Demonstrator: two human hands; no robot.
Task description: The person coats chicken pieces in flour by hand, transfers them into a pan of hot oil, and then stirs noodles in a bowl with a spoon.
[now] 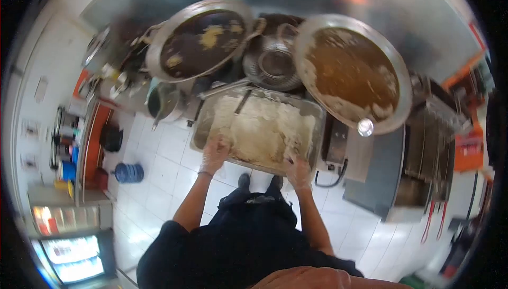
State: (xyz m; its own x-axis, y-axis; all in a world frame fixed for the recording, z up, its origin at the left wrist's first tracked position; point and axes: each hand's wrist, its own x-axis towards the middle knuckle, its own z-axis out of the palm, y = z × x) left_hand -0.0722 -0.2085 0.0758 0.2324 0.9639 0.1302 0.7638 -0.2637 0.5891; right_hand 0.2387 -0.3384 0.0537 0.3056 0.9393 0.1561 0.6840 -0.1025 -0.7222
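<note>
A wide metal tray point(319, 130) of pale flour point(259, 125) sits in front of me. My left hand point(215, 155), in a clear plastic glove, is at its front left, with fingers curled round a flour-coated lump point(225, 136). At the front right, my right hand point(297, 170), also gloved, closes on another flour-coated piece point(292, 144). What lies under the flour cannot be made out. A dark-handled utensil point(243, 102) rests over the tray's back edge.
Behind the tray stand a left pan of dark oil point(180, 40) with pale pieces in it, a right pan of brown frothy oil point(352, 72) and a metal strainer point(272, 64) between them. A metal pot point(166, 101) stands left. A blue water jug point(128, 172) is on the tiled floor.
</note>
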